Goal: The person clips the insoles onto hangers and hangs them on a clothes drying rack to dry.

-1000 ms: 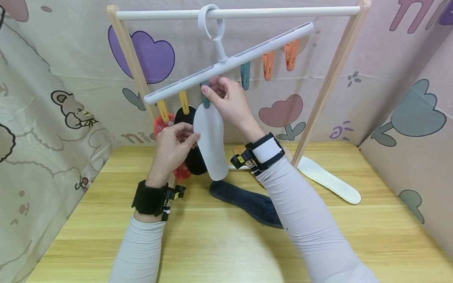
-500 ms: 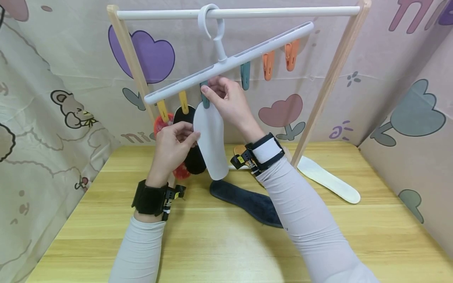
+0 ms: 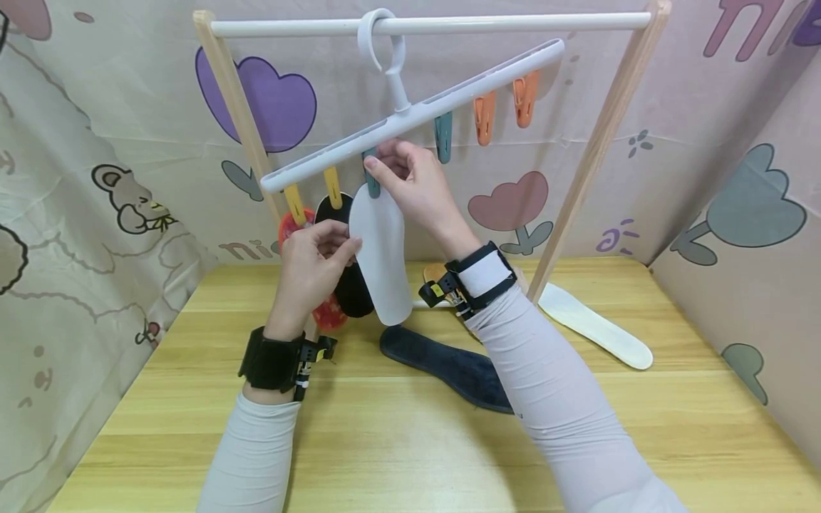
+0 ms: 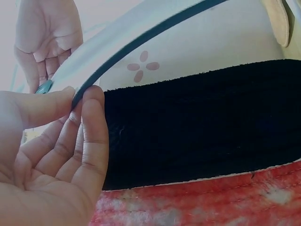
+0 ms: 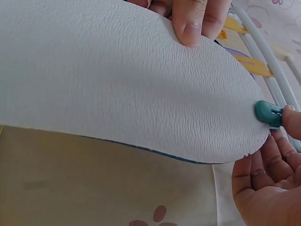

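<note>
My left hand (image 3: 314,267) pinched the side edge of the white insole (image 3: 383,260), which hung with its long axis vertical, while my right hand (image 3: 413,182) squeezed the teal clip (image 3: 372,182) just above its top end.

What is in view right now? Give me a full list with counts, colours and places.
white insole: 1, white, hanging from the teal clip, pinched at its edge by the left hand
teal clips: 2, teal, mid-bar of the hanger; the right hand grips one
yellow clips: 2, yellow, low end of the hanger
orange clips: 2, orange, high end of the hanger
black insole: 1, black, hanging on a yellow clip
red insole: 1, red, hanging beside the black one
hanger: 1, white, tilted, hooked on the rail
rack: 1, wooden legs, white rail
dark insole: 1, dark blue, flat on the table
pale insole: 1, white, on the table by the right leg
table: 1, light wood
left hand: 1
right hand: 1
</note>
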The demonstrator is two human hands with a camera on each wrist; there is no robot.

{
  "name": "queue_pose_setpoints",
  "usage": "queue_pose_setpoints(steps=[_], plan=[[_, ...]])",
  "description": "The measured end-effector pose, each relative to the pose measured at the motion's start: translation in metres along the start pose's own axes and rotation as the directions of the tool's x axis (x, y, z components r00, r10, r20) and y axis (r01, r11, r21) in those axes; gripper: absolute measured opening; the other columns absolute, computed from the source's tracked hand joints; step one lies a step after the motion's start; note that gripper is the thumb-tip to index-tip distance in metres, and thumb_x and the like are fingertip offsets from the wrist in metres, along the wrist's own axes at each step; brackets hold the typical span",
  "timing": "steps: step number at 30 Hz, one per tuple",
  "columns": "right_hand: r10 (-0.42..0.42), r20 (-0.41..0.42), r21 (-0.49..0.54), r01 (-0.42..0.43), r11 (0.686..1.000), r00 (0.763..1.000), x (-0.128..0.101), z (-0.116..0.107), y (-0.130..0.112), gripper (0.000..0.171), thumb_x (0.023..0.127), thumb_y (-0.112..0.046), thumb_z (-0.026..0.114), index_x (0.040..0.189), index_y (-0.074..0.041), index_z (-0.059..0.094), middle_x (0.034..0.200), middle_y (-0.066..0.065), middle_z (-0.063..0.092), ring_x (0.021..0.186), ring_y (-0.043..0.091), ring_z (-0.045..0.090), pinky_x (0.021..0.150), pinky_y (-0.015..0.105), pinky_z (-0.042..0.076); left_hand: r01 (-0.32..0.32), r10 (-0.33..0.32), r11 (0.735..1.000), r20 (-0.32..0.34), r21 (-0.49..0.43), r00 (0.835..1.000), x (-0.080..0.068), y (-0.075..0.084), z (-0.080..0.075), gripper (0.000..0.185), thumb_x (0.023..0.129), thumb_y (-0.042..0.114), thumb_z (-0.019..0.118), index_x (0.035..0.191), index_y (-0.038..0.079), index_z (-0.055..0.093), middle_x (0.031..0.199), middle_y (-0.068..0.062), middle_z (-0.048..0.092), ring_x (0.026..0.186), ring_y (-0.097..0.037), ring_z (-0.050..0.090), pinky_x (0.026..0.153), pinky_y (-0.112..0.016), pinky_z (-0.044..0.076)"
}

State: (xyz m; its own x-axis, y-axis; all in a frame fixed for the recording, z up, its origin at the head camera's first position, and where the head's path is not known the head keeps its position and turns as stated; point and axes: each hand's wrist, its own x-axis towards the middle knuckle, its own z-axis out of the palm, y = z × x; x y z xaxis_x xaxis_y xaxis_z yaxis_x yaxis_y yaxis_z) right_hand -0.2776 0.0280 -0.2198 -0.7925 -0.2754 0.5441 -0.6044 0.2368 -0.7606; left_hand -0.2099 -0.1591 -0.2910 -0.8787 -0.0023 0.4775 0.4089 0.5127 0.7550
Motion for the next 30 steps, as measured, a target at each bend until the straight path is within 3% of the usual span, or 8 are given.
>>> queue_pose_setpoints(steps=[15,30], plan=[[0.038,0.021,0.04,-0.039,0.998,0.999,-0.0022,-0.001,0.0041,0.038,0.108,-0.027,0.066,0.134,0.0,0.07,0.128,0.015,0.076,0.113,0.022,0.075,0.1,0.031,0.059,0.023,-0.023,1.0,0.01,0.006,1.0,-0.0002,-0.0008,-0.0007,0.019,0.102,0.016,0.075,0.114,0.0,0.077,0.099,-0.019,0.077,0.085,-0.028,0.072,0.075,-0.011,0.054],[0.025,0.001,0.026,-0.025,0.999,1.0,-0.008,-0.0011,0.0063,0.04,0.109,-0.024,0.065,0.14,0.0,0.068,0.124,0.017,0.077,0.108,0.023,0.075,0.093,0.029,0.058,0.004,-0.004,1.0,0.01,-0.009,1.0,-0.0001,-0.0024,0.0006,0.02,0.102,0.015,0.076,0.114,0.0,0.077,0.1,-0.019,0.079,0.087,-0.03,0.077,0.077,-0.009,0.055]])
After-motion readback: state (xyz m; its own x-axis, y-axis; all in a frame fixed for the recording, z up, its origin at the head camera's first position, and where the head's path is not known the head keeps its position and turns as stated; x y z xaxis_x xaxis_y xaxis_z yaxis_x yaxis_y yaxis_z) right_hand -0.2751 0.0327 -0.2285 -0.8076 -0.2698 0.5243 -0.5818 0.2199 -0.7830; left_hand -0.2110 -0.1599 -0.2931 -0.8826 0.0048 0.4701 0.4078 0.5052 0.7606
